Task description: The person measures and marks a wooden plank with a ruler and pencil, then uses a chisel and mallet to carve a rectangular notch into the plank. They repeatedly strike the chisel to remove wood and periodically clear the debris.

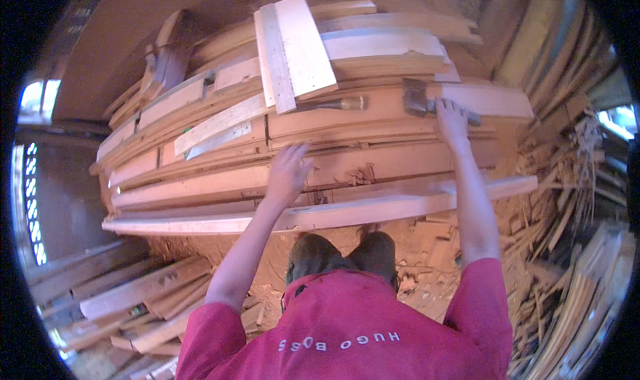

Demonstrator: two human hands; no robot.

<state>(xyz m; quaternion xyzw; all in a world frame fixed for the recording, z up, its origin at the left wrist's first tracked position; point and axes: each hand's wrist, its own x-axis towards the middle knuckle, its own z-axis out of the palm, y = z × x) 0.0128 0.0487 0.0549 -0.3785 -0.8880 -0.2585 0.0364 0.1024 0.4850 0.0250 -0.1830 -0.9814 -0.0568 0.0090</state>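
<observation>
My right hand (452, 120) is at the right of the stacked planks (220, 180), its fingers closed on the handle of a mallet (417, 97) with a dark, blocky head. My left hand (289, 170) is open over the planks left of centre, fingers spread and holding nothing. A chisel with a wooden handle (350, 103) lies across the middle of the stack. Pale short boards (307, 50) rest crosswise on top, with a narrow grey strip (279, 60) along them. A long pale plank (353, 210) runs along the near edge, below both hands.
More loose planks (140, 287) lie at lower left. Offcuts and upright lumber (580, 273) crowd the right side. Sawdust and scraps (433, 247) cover the floor beside my legs. A wooden piece (167, 60) sits on the stack's back left, and a dark wall with a perforated opening stands at left.
</observation>
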